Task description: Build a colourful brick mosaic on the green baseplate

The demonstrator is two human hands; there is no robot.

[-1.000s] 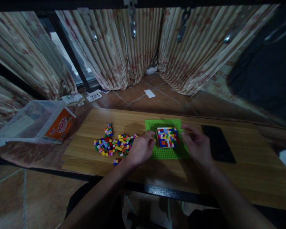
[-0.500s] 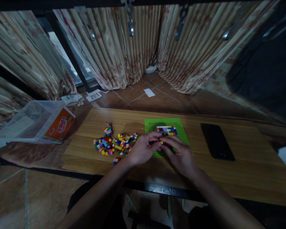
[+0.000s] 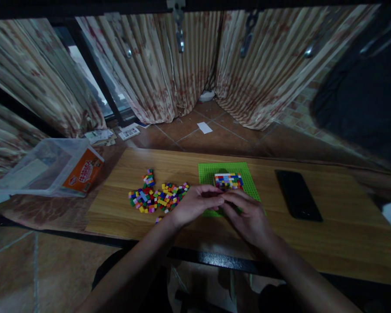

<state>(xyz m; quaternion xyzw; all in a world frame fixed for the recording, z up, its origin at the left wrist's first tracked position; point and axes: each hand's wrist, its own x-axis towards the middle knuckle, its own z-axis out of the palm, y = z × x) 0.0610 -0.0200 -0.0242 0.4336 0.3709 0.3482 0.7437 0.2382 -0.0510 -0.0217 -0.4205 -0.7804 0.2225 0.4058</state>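
My left hand and my right hand meet fingertip to fingertip over the near part of a green studded baseplate. Both are closed in a pinch. Half a second ago a small building brick with a yellow bit showed between them; now the fingers cover it almost wholly. Just beyond my fingertips a block of multicoloured building bricks, with a white row along its far side, stands on the baseplate. Left of my left hand lies a pile of loose building bricks in many colours.
A black phone-like slab lies right of the baseplate on the wooden table. A clear plastic bin with an orange label stands off the table's left end. Curtains hang beyond, and papers lie on the floor.
My hands have closed in around the small brick, hiding it, and the fingers have shifted slightly nearer to me. More of the brick block on the baseplate shows.
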